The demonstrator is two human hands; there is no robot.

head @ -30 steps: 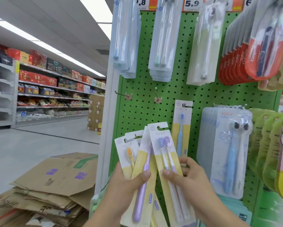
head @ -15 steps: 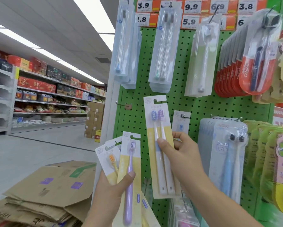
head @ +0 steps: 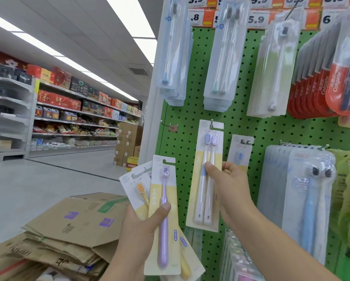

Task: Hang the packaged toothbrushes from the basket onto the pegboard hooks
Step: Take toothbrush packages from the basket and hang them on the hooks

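My right hand [head: 227, 183] pinches a yellow-and-white two-brush pack [head: 206, 151] against the green pegboard [head: 271, 128]; its hang hole sits at a metal hook [head: 211, 123]. My left hand [head: 143, 230] grips a fan of packs lower left: a purple toothbrush pack [head: 164, 189] in front and an orange-brush pack [head: 137, 185] behind it. One blue-brush pack [head: 241, 153] hangs on the hook just right of my right hand. An empty hook [head: 170, 125] sticks out at the board's left edge. No basket is in view.
Clear toothbrush packs [head: 222, 57] and red packs [head: 320, 84] hang above, with orange price tags [head: 257, 19] on top. Larger blue-brush packs [head: 307, 199] hang at right. Flattened cardboard boxes [head: 68, 236] lie lower left. A store aisle with stocked shelves [head: 68, 110] runs behind.
My right hand has lifted the two-brush pack out of the fan and up to the hook on the pegboard. My left hand stays low with the remaining packs.
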